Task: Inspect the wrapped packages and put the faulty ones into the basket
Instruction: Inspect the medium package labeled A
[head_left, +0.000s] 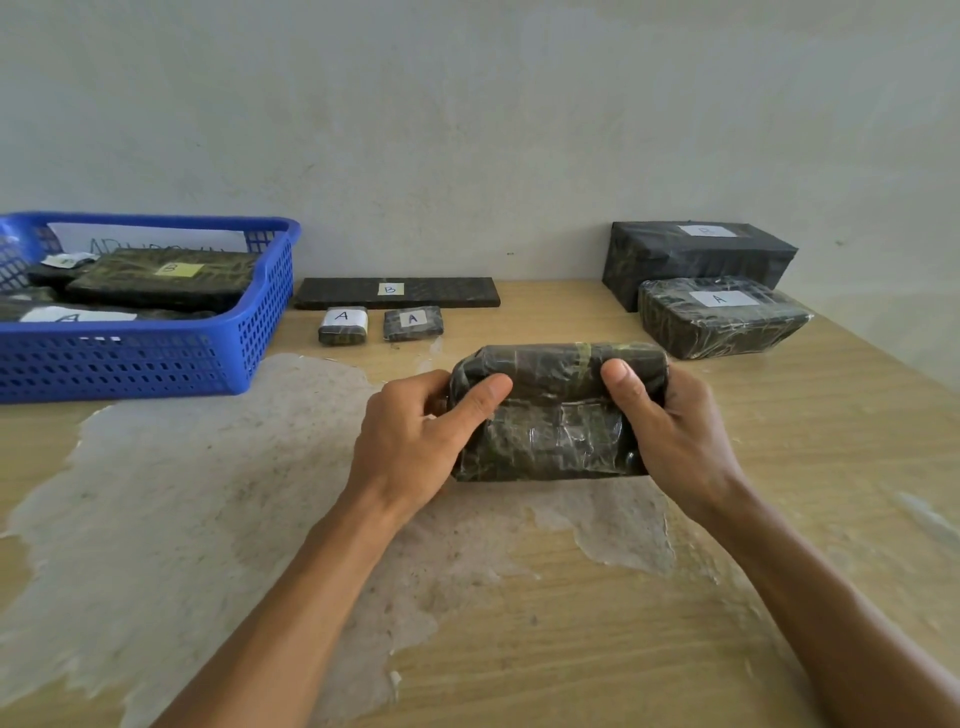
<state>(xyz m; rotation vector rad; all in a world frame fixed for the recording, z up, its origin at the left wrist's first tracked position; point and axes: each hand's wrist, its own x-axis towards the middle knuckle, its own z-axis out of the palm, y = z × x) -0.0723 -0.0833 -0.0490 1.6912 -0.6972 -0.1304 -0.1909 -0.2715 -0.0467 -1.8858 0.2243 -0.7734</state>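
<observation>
Head view. Wrapped package (558, 413), frame centre, gripped at its ends by left hand (410, 441) and right hand (670, 431), fingers curled round it. Step: inspection, apparently. Next: if faulty, carry to blue basket (249, 332), upper left.

Blue perforated basket (156, 364); dark, glossy film-wrapped package (556, 415) crossed by a yellowish tape band; black slab (397, 293) with pale yellow label; white labels on two small dark packages; tan wood-grain counter (779, 519) with pale worn patches.
</observation>
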